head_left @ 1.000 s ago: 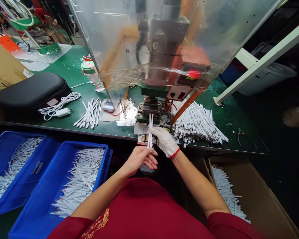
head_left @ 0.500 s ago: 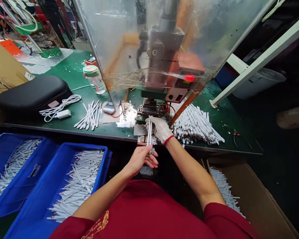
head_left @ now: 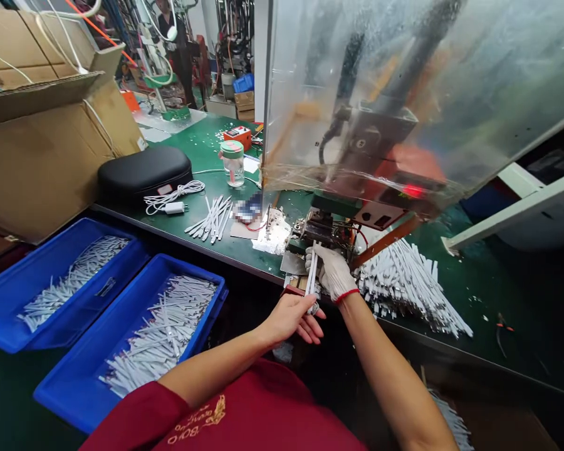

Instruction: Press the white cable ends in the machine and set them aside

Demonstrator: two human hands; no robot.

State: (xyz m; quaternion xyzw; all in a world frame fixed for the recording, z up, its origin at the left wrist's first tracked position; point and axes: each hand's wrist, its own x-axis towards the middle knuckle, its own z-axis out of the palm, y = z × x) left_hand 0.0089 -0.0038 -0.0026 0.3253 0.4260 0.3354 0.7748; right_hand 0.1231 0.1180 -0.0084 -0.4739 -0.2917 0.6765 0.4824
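Observation:
My bare left hand [head_left: 294, 318] pinches the lower end of some white strips [head_left: 311, 275] between thumb and fingers, its other fingers loosely spread. My right hand [head_left: 331, 269], in a white glove with a red cuff, grips the upper end of the same strips, close below the machine head [head_left: 322, 227]. The strips stand nearly upright between both hands. A metal plate [head_left: 294, 264] lies just left of the gloved fingers. Right of the glove, a large pile of white cables [head_left: 408, 282] rests on the green table [head_left: 207, 247].
Two blue bins [head_left: 211, 319] of white cables stand at the lower left. On the table are a small cable bunch [head_left: 210, 219], a white charger [head_left: 173, 208], a black case [head_left: 145, 172], a jar [head_left: 234, 166] and pliers [head_left: 502, 332]. A clear shield [head_left: 423, 81] hangs over the machine.
The view has swung to the left, so the table, machine and hands appear further right and lower. Both hands keep hold of the strips in much the same pose.

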